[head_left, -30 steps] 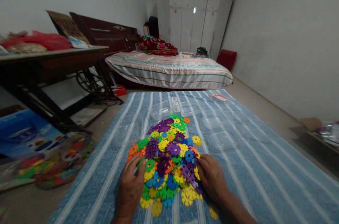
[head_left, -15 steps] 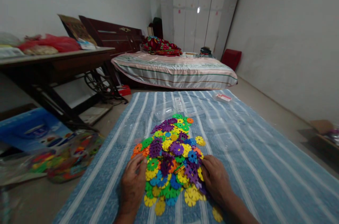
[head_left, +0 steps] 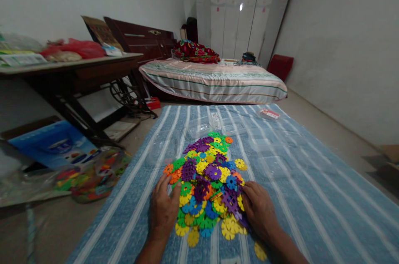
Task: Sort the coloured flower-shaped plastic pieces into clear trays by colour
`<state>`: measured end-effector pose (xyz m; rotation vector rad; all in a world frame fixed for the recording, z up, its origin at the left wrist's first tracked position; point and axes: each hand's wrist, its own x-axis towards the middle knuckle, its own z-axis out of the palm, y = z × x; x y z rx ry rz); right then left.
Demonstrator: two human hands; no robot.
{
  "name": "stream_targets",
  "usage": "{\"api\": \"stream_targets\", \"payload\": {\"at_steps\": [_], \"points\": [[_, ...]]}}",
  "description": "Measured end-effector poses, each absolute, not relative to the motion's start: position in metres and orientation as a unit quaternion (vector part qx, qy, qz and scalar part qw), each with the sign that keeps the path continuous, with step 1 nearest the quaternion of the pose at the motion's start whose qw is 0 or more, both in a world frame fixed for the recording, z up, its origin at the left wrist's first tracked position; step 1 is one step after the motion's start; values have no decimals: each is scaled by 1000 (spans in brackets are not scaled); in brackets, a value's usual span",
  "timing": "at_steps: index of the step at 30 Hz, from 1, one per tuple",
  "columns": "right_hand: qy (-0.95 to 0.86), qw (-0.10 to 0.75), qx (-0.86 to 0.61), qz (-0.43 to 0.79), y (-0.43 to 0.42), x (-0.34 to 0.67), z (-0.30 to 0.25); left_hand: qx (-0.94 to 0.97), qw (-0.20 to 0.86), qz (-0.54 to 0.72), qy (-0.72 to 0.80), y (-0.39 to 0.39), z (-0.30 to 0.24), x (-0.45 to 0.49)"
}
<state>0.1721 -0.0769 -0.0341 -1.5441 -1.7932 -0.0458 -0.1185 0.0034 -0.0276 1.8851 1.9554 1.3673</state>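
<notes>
A heap of plastic snowflake building discs (head_left: 215, 171) in yellow, green, blue, orange and purple lies on the striped cloth. Square purple lattice pieces (head_left: 188, 170) are mixed among them. My left hand (head_left: 165, 206) rests at the heap's left edge, thumb apart from the fingers, fingertips by the orange discs (head_left: 176, 176). At the right edge, my right hand (head_left: 258, 208) is loosely cupped, its bent fingers against the outer purple and yellow pieces. I see nothing gripped in either hand; the right fingertips are partly hidden. A loose yellow disc (head_left: 260, 251) lies below the right wrist.
Clear plastic containers (head_left: 199, 129) stand behind the heap, with others (head_left: 271, 166) to the right. A small red-and-white box (head_left: 269, 114) sits near the cloth's far right corner. Beyond are a bed (head_left: 215, 83) and, at left, a sewing-machine table (head_left: 77, 64).
The whole view has shifted slightly, so everything appears farther right. My left thumb and fingers look a little more spread; my right hand stays by the heap's right edge.
</notes>
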Motion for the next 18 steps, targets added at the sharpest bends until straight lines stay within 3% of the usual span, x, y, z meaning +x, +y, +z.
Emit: {"api": "stream_targets", "payload": {"at_steps": [12,18], "points": [[-704,376,-602,-8,-77,174,-35,635,70,449,625,-3,-19,-114],[-704,380,-600,-18,-75,171,-30,621,18,463,632,5,-16,-120]]}}
